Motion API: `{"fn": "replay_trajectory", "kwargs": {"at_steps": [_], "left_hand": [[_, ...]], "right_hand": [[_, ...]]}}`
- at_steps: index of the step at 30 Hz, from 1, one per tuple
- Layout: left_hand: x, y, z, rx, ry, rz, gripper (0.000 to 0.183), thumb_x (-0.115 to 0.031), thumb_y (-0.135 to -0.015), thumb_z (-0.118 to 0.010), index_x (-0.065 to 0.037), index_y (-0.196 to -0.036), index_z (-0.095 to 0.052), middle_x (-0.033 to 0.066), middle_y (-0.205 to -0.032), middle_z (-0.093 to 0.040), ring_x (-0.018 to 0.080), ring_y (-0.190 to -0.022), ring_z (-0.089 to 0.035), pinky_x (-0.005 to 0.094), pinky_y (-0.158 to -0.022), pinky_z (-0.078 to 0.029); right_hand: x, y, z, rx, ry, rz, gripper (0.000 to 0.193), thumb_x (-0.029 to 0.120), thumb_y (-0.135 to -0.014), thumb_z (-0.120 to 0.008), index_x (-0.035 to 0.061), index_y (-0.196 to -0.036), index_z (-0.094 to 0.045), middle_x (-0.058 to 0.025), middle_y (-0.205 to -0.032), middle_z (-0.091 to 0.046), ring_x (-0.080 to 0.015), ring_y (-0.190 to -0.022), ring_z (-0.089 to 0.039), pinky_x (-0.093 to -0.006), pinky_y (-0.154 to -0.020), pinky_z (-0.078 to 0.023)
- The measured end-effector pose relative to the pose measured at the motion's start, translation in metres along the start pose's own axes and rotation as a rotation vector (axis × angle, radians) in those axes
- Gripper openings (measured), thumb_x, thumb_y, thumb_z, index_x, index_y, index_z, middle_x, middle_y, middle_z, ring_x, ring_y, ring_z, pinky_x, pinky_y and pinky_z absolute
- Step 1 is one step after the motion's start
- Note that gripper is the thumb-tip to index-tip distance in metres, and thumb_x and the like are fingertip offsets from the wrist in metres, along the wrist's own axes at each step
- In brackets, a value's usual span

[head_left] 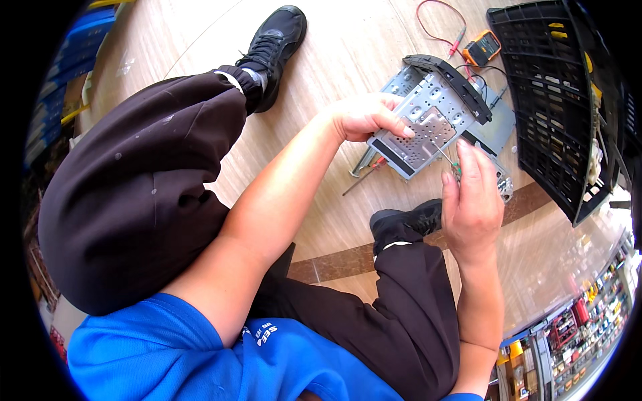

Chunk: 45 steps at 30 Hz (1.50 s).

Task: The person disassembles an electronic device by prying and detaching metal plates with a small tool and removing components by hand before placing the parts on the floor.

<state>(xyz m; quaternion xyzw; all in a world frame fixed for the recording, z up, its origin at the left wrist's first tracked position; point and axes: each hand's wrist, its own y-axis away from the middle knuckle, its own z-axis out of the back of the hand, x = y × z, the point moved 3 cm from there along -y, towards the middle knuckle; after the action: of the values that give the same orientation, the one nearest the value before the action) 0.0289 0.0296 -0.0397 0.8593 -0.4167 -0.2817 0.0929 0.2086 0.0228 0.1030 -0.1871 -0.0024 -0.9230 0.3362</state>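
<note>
the likely stiff metal chassis (431, 125), best held at its edges, is gripped by the left hand (366, 119), a screwdriver (457, 169) by the right hand (473, 206).

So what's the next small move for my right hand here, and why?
I'd probably steady the thin tool in your right hand and settle its tip squarely on the perforated plate. The tip points at the plate at a slant, contact is hard to tell, and your left hand already grips the metal casing.
</note>
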Motion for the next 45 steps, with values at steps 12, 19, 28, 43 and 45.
{"fn": "replay_trajectory", "kwargs": {"at_steps": [12, 19, 28, 43, 45], "left_hand": [[0.003, 0.0, 0.006, 0.005, 0.001, 0.049, 0.043, -0.002, -0.082, -0.07, -0.001, -0.124, -0.059, 0.0097, -0.108, -0.07, 0.0182, -0.093, -0.069, 0.0335, -0.085, -0.057], [0.001, 0.0, 0.003, 0.012, 0.017, 0.05, 0.043, -0.002, -0.082, -0.07, -0.001, -0.123, -0.059, 0.0104, -0.109, -0.07, 0.0188, -0.094, -0.069, 0.0343, -0.086, -0.056], [0.002, -0.002, 0.005, 0.021, 0.004, 0.035, 0.043, -0.003, -0.082, -0.07, -0.001, -0.123, -0.059, 0.0094, -0.108, -0.07, 0.0178, -0.094, -0.069, 0.0332, -0.086, -0.056], [0.002, 0.0, 0.005, 0.017, 0.017, 0.048, 0.042, -0.003, -0.082, -0.07, -0.001, -0.122, -0.06, 0.0097, -0.107, -0.07, 0.0186, -0.093, -0.069, 0.034, -0.084, -0.057], [0.002, 0.001, 0.003, 0.015, 0.02, 0.048, 0.042, -0.002, -0.082, -0.07, -0.001, -0.122, -0.06, 0.0097, -0.107, -0.07, 0.0185, -0.093, -0.069, 0.034, -0.085, -0.057]], "right_hand": [[0.001, -0.002, 0.001, -0.052, -0.016, 0.042, 0.045, 0.0, -0.083, -0.067, -0.0035, -0.126, -0.056, -0.0163, -0.102, -0.064, -0.0301, -0.084, -0.065, -0.0374, -0.068, -0.054], [-0.003, 0.008, 0.0, 0.033, -0.078, -0.061, 0.048, -0.004, -0.083, -0.065, -0.0053, -0.129, -0.052, -0.0183, -0.106, -0.064, -0.0328, -0.092, -0.066, -0.0385, -0.076, -0.055], [-0.001, 0.005, 0.0, -0.016, -0.1, 0.007, 0.044, 0.0, -0.082, -0.068, -0.0026, -0.125, -0.056, -0.0147, -0.094, -0.066, -0.0296, -0.081, -0.067, -0.0373, -0.069, -0.054], [-0.001, 0.0, 0.0, -0.027, -0.119, -0.021, 0.037, -0.004, -0.082, -0.066, -0.0034, -0.118, -0.059, -0.0173, -0.099, -0.068, -0.0322, -0.089, -0.068, -0.0385, -0.076, -0.056], [-0.002, -0.005, 0.0, -0.032, -0.14, -0.039, 0.036, -0.005, -0.082, -0.066, -0.0033, -0.117, -0.059, -0.0173, -0.099, -0.068, -0.0321, -0.089, -0.068, -0.0387, -0.076, -0.056]]}}
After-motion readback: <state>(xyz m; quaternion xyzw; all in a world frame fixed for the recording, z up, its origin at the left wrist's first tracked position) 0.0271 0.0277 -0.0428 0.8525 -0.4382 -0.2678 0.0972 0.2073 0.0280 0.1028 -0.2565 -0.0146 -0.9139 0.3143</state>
